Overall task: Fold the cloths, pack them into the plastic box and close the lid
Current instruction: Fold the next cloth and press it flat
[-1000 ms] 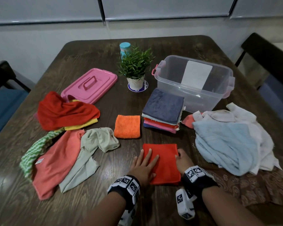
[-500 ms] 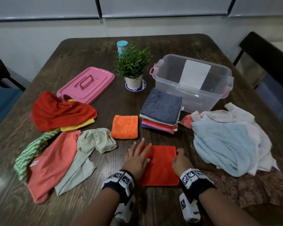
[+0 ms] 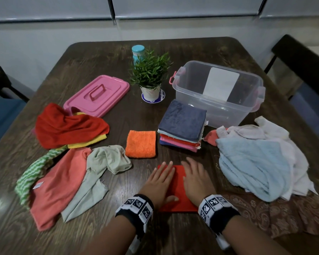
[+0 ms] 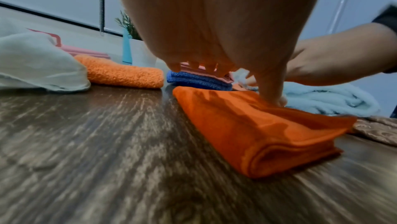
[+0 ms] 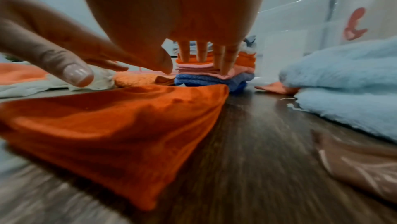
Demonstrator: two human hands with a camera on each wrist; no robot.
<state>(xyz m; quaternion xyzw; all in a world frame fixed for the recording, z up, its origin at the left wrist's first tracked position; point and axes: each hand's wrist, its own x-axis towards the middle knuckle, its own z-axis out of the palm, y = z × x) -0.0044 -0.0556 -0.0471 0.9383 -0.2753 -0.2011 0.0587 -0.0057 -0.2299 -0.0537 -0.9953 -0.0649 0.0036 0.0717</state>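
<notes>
A folded red-orange cloth (image 3: pixel 179 192) lies on the table near the front edge, seen close in the left wrist view (image 4: pixel 257 131) and the right wrist view (image 5: pixel 111 125). My left hand (image 3: pixel 159 183) and right hand (image 3: pixel 196 178) both lie flat on it with straight fingers, side by side. Beyond it sit a folded orange cloth (image 3: pixel 140 143) and a stack of folded cloths (image 3: pixel 181 125) topped by a dark blue one. The clear plastic box (image 3: pixel 219 92) stands open at the back right. Its pink lid (image 3: pixel 97 94) lies at the back left.
Loose cloths lie at the left: red (image 3: pixel 66 126), coral (image 3: pixel 57 184), beige (image 3: pixel 99 173) and green striped (image 3: pixel 31 173). A light blue towel (image 3: pixel 254 166) and white cloths (image 3: pixel 276 133) are heaped at the right. A potted plant (image 3: pixel 150 76) and a teal bottle (image 3: pixel 137 52) stand at the back.
The cloth has been folded narrower. My right hand moved from its right edge onto its top, and both hands now press it flat close together.
</notes>
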